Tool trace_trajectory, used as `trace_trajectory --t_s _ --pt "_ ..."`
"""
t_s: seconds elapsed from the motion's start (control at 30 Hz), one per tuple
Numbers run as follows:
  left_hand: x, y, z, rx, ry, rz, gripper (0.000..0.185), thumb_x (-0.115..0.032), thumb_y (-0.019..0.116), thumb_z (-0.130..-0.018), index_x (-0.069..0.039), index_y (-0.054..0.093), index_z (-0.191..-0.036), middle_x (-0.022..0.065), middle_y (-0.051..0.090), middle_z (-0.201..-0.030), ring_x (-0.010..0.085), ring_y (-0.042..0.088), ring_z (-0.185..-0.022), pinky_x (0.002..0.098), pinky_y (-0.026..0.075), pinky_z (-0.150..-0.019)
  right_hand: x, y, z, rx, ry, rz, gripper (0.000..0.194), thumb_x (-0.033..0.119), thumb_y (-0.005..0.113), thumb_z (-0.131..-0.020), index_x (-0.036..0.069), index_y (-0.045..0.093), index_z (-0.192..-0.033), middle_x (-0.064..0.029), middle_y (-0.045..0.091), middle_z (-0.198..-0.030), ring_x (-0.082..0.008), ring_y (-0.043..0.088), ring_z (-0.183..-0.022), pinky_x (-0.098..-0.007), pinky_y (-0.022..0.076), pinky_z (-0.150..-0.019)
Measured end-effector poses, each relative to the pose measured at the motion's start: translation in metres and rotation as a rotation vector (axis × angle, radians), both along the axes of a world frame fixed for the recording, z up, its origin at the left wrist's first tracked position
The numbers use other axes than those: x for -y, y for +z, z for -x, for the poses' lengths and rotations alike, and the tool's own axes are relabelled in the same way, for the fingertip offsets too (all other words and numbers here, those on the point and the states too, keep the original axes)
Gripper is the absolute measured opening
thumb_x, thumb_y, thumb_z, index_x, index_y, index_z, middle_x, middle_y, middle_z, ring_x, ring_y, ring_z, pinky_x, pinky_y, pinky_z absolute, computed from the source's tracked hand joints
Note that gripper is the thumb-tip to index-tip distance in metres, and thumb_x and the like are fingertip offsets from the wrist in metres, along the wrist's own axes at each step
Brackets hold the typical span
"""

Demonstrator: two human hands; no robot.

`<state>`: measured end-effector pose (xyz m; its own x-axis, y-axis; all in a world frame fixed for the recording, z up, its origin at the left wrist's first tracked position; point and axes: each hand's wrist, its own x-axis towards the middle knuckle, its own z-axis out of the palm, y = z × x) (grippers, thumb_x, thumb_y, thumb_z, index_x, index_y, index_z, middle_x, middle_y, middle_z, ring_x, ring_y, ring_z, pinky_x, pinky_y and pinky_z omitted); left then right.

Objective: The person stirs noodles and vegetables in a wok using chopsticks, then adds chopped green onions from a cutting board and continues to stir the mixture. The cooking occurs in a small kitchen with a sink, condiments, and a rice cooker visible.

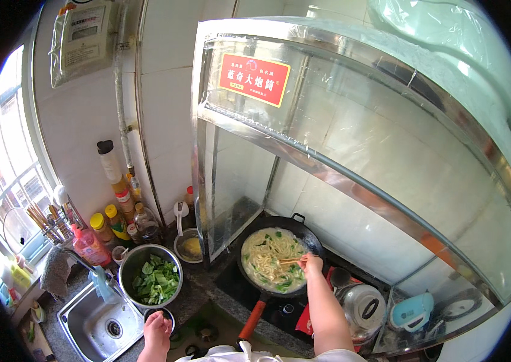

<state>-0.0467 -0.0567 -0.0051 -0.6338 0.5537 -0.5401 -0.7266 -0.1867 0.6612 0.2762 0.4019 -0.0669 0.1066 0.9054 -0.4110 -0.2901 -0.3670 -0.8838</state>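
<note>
My right hand (311, 263) grips a pair of wooden chopsticks (288, 261), their tips among noodles (268, 254) in pale broth with green leaves. This food fills a black wok (312, 240) on the stove, and the wok's reddish-brown handle (253, 319) points towards me. My left hand (157, 326) is raised over a small bowl (172, 320), fingers curled together; whether anything is between them cannot be seen. Just beyond that hand stands a steel pot (125, 270) holding cut leafy greens (156, 280).
A steel sink (67, 314) lies at the left. Sauce bottles (147, 221), pink dish soap (89, 246) and a chopstick rack (56, 224) line the wall. A metal-framed glass shield (237, 158) surrounds the stove. Right of the wok sit a lidded pot (359, 305) and a blue kettle (411, 311).
</note>
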Motion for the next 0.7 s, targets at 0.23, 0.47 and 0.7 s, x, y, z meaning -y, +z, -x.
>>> trace_trajectory --t_s 0.23,0.47,0.7 --pt "-0.009 0.011 -0.003 -0.001 -0.008 -0.013 0.003 -0.01 0.054 -0.089 -0.01 0.056 -0.092 -0.0035 0.053 -0.067 0.0082 0.053 -0.061 0.0273 0.046 -0.07 0.019 -0.009 0.023 -0.342 -0.301 0.186 0.025 0.014 0.043 -0.094 -0.003 0.05 -0.078 -0.0141 0.056 -0.071 -0.0242 0.059 -0.058 -0.028 0.0554 -0.05" --pt "-0.014 0.015 -0.006 0.029 -0.032 -0.022 0.003 -0.011 0.054 -0.09 -0.01 0.056 -0.093 -0.003 0.053 -0.065 0.0085 0.052 -0.06 0.0265 0.046 -0.07 0.019 -0.002 -0.005 -0.567 -0.373 0.093 0.027 0.013 0.041 -0.094 -0.003 0.05 -0.075 -0.0122 0.056 -0.068 -0.0217 0.059 -0.055 -0.0247 0.0549 -0.048" --pt "-0.019 0.012 -0.002 0.018 -0.088 -0.061 0.005 -0.013 0.053 -0.092 -0.01 0.056 -0.094 -0.0029 0.051 -0.063 0.0088 0.05 -0.06 0.0253 0.046 -0.066 0.021 0.027 -0.059 -0.605 -0.59 -0.059 0.028 0.021 0.044 -0.095 0.002 0.05 -0.075 -0.0077 0.055 -0.071 -0.0198 0.058 -0.062 -0.0273 0.0562 -0.054"
